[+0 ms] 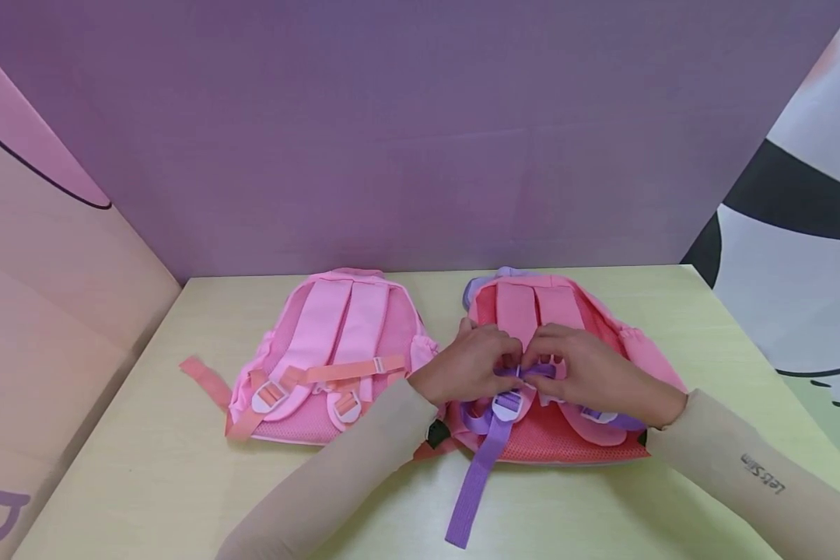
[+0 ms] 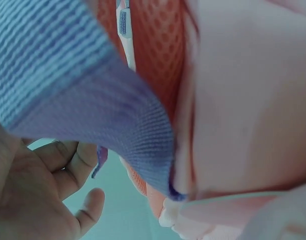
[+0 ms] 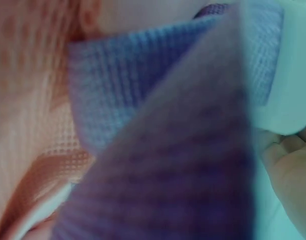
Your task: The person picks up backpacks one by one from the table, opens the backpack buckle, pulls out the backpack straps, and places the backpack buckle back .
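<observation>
The coral backpack (image 1: 567, 439) lies back side up, its shoulder straps and red mesh showing. Over its middle, my left hand (image 1: 472, 362) and right hand (image 1: 588, 369) meet with bent fingers, pinching a thin purple strap (image 1: 542, 371) from either side. A small white piece shows between the fingertips. Just below, a white ladder-lock buckle (image 1: 507, 406) carries a purple webbing tail (image 1: 476, 490) that hangs onto the table. Purple webbing (image 2: 108, 105) crosses the left wrist view in front of that hand. In the right wrist view, close webbing (image 3: 183, 150) covers much of the scene.
A pink backpack (image 1: 385, 327) with orange straps (image 1: 353, 371) lies just left, also back side up. Both bags are on a pale wooden table (image 1: 140, 467). A purple panel (image 1: 420, 140) stands behind, with printed side panels at left and right.
</observation>
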`<state>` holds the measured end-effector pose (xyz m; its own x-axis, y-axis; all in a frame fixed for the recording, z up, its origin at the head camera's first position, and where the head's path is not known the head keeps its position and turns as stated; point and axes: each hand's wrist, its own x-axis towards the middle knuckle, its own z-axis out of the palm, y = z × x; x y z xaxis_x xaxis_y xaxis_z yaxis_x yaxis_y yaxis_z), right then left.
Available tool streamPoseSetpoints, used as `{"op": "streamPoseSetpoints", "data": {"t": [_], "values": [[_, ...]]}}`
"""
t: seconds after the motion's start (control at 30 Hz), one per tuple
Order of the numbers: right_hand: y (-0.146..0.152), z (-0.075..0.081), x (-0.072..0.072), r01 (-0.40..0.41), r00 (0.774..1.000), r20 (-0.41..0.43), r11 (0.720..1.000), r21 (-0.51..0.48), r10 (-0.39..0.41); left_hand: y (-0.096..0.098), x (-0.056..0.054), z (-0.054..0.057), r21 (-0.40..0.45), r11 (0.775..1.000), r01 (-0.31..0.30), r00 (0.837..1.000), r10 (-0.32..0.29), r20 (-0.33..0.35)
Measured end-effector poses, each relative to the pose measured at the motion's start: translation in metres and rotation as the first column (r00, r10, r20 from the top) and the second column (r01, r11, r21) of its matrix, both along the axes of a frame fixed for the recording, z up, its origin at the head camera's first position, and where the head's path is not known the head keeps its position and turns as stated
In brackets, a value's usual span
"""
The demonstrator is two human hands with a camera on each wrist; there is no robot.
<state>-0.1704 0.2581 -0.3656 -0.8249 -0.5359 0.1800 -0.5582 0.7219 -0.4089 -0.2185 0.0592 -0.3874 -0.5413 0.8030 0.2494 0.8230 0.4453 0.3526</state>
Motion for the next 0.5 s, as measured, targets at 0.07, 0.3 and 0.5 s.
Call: {"op": "streamPoseSetpoints", "data": {"t": [0.07, 0.3, 0.5], "values": [[-0.0001, 0.0002, -0.0001, -0.011, 1.0, -0.012, 1.0, -0.001, 0.011, -0.0002, 0.0002, 0.0, -0.002, 1.0, -0.003, 1.0, 0.003, 0.0], [0.0018, 0.0036, 0.0015, -0.032, 0.999, -0.028, 0.999, -0.013, 0.032, 0.0, 0.0012, 0.0004, -0.013, 1.0, -0.012, 1.0, 0.012, 0.009], [0.0044, 0.0073, 0.0033, -0.013, 0.999, -0.041, 1.0, -0.017, 0.013, 0.0005, 0.0014, 0.0012, -0.014, 1.0, -0.018, 1.0, 0.018, 0.016]]}}
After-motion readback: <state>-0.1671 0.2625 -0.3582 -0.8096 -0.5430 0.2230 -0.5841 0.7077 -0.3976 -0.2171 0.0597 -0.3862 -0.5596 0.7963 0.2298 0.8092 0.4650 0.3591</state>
